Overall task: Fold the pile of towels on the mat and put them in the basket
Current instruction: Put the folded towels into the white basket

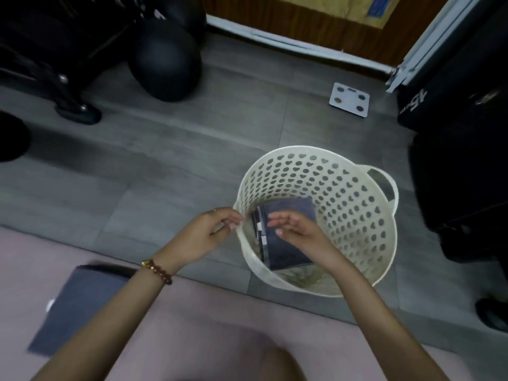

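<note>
A cream plastic basket [357,204] with heart-shaped holes stands on the grey floor at centre right. Folded dark blue towels [286,248] lie in its bottom. My right hand [294,229] hovers over the towels inside the basket, fingers loosely curled and holding nothing. My left hand [211,232] hangs just outside the basket's left rim, fingers relaxed and empty, a bead bracelet on the wrist. Another dark blue towel [79,306] lies flat on the pink mat [220,325] at lower left.
A white bathroom scale [349,99] sits on the floor beyond the basket. Black exercise balls [165,61] and a black equipment frame [68,97] stand at upper left. Dark gear [456,166] crowds the right side.
</note>
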A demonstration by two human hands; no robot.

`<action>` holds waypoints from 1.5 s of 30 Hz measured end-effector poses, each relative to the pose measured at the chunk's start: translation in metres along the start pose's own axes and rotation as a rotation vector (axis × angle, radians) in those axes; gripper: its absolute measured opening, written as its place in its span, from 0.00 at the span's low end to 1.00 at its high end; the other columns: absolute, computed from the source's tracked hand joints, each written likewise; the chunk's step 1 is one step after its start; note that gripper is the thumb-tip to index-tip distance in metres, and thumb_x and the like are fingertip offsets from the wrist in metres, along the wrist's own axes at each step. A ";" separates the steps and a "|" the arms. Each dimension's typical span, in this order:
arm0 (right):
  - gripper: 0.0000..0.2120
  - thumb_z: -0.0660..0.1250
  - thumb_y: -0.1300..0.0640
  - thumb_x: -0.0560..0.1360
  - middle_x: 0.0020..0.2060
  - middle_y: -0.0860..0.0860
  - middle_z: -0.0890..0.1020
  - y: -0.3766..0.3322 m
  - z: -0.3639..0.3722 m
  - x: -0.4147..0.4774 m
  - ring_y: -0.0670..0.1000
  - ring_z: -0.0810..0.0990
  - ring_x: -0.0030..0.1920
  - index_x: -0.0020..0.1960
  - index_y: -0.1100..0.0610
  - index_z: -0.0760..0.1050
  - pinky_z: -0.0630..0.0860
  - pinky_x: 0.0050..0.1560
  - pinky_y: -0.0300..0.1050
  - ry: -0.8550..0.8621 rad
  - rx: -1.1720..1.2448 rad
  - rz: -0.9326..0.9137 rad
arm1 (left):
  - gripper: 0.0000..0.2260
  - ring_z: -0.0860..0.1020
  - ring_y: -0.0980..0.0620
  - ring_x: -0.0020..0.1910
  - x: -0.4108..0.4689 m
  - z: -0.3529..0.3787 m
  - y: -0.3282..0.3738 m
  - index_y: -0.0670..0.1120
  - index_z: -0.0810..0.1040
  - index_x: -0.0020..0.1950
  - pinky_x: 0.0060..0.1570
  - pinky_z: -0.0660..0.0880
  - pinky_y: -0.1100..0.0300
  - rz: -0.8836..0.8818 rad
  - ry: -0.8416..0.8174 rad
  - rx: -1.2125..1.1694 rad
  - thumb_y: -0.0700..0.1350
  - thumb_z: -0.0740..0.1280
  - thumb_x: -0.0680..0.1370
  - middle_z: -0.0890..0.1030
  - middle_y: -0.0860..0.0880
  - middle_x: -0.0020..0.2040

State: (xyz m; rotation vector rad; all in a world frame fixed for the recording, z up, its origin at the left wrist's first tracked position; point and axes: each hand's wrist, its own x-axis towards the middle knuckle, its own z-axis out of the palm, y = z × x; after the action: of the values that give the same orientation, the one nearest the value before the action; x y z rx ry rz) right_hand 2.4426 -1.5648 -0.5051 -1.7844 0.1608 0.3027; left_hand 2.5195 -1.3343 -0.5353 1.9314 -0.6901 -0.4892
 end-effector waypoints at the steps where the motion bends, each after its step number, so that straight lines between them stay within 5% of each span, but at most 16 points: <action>1: 0.15 0.63 0.71 0.75 0.48 0.51 0.80 -0.007 0.023 -0.012 0.40 0.79 0.50 0.56 0.54 0.74 0.74 0.54 0.35 -0.012 0.015 -0.004 | 0.09 0.78 0.62 0.51 -0.019 -0.013 -0.006 0.51 0.77 0.54 0.53 0.70 0.72 0.015 -0.010 0.012 0.43 0.61 0.76 0.81 0.58 0.50; 5: 0.15 0.63 0.72 0.75 0.46 0.49 0.81 -0.021 0.117 -0.028 0.41 0.79 0.49 0.56 0.57 0.74 0.74 0.52 0.34 -0.116 0.066 0.031 | 0.13 0.78 0.62 0.50 -0.110 -0.070 -0.049 0.53 0.76 0.54 0.53 0.71 0.71 -0.027 -0.011 0.050 0.54 0.60 0.73 0.80 0.59 0.50; 10: 0.17 0.64 0.71 0.75 0.44 0.45 0.81 0.016 0.236 0.007 0.38 0.78 0.43 0.55 0.52 0.73 0.72 0.46 0.30 -0.292 0.010 0.161 | 0.18 0.75 0.65 0.50 -0.223 -0.113 -0.130 0.77 0.71 0.50 0.49 0.67 0.78 -0.285 0.073 0.082 0.53 0.62 0.68 0.77 0.71 0.50; 12: 0.18 0.63 0.70 0.75 0.45 0.48 0.78 0.052 0.279 0.027 0.36 0.76 0.40 0.56 0.48 0.71 0.71 0.41 0.29 -0.329 -0.040 0.230 | 0.16 0.75 0.59 0.52 -0.256 -0.114 -0.171 0.71 0.76 0.50 0.49 0.64 0.80 -0.421 0.143 0.106 0.51 0.64 0.67 0.78 0.68 0.50; 15: 0.21 0.65 0.68 0.75 0.44 0.48 0.73 0.108 0.338 0.057 0.38 0.74 0.39 0.60 0.47 0.67 0.71 0.35 0.28 -0.351 -0.037 0.346 | 0.23 0.73 0.46 0.59 -0.294 -0.106 -0.244 0.44 0.79 0.58 0.61 0.65 0.70 -0.580 0.222 0.189 0.53 0.69 0.65 0.75 0.46 0.57; 17: 0.25 0.66 0.68 0.74 0.45 0.48 0.71 0.144 0.375 0.074 0.41 0.71 0.40 0.63 0.47 0.65 0.71 0.33 0.31 -0.383 -0.003 0.423 | 0.33 0.68 0.42 0.65 -0.313 -0.098 -0.291 0.51 0.75 0.64 0.65 0.68 0.54 -0.682 0.203 0.252 0.61 0.70 0.62 0.69 0.41 0.64; 21: 0.29 0.70 0.66 0.70 0.60 0.51 0.72 0.212 0.434 0.094 0.42 0.73 0.50 0.63 0.43 0.67 0.73 0.46 0.31 -0.455 0.034 0.433 | 0.39 0.55 0.38 0.73 -0.322 -0.097 -0.366 0.62 0.64 0.70 0.71 0.60 0.46 -0.821 0.122 0.432 0.56 0.77 0.63 0.49 0.42 0.74; 25: 0.31 0.69 0.67 0.71 0.67 0.52 0.70 0.261 0.476 0.102 0.49 0.73 0.62 0.64 0.39 0.64 0.72 0.63 0.42 -0.554 0.037 0.419 | 0.48 0.61 0.38 0.69 -0.321 -0.106 -0.427 0.58 0.59 0.71 0.68 0.64 0.52 -0.829 0.007 0.397 0.53 0.81 0.56 0.52 0.42 0.72; 32: 0.35 0.70 0.71 0.68 0.64 0.51 0.67 0.275 0.518 0.093 0.43 0.72 0.58 0.68 0.48 0.63 0.71 0.47 0.23 -0.336 0.091 0.314 | 0.46 0.72 0.43 0.57 -0.327 -0.114 -0.455 0.71 0.54 0.63 0.60 0.68 0.61 -0.748 -0.041 0.359 0.65 0.75 0.51 0.65 0.46 0.62; 41: 0.30 0.72 0.67 0.65 0.63 0.50 0.72 0.285 0.537 0.093 0.48 0.74 0.61 0.61 0.44 0.69 0.74 0.54 0.33 -0.148 0.194 0.236 | 0.40 0.67 0.47 0.58 -0.326 -0.117 -0.459 0.67 0.58 0.61 0.58 0.64 0.64 -0.745 -0.031 0.265 0.65 0.73 0.54 0.65 0.47 0.59; 45: 0.31 0.70 0.71 0.66 0.64 0.52 0.70 0.281 0.539 0.091 0.49 0.74 0.61 0.61 0.46 0.69 0.76 0.55 0.35 -0.106 0.221 0.216 | 0.42 0.62 0.44 0.61 -0.329 -0.100 -0.459 0.65 0.57 0.63 0.64 0.65 0.50 -0.768 0.059 0.293 0.67 0.72 0.54 0.63 0.47 0.59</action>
State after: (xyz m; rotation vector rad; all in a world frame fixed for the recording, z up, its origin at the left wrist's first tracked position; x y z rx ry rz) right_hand 2.3903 -1.1023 -0.9072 -1.5307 0.3006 0.5138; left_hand 2.4469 -0.8917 -0.8928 2.4555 0.0591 -0.8235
